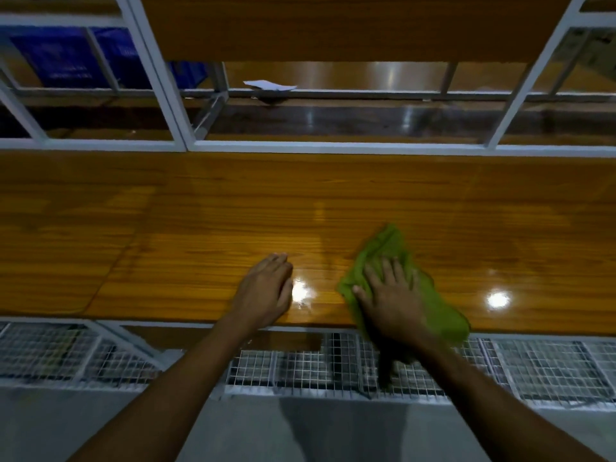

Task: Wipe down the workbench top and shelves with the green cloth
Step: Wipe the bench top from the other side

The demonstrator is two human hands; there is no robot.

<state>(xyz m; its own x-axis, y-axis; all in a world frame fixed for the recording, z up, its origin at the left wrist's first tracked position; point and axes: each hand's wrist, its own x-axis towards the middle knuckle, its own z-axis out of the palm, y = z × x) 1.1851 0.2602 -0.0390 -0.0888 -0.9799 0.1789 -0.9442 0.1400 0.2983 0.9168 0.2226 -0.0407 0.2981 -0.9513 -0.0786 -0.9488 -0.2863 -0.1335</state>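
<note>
Wiping the top is in hand: the right hand presses the green cloth flat-fingered at the tabletop's near edge while the left hand rests released beside it, so sweeping the unwiped stretches likely comes next.

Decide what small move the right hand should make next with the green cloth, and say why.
Probably push the green cloth toward the back of the workbench top. The right hand presses flat on it at the front edge, part of it hangs over, and most of the surface lies beyond. The left hand rests apart.
</note>
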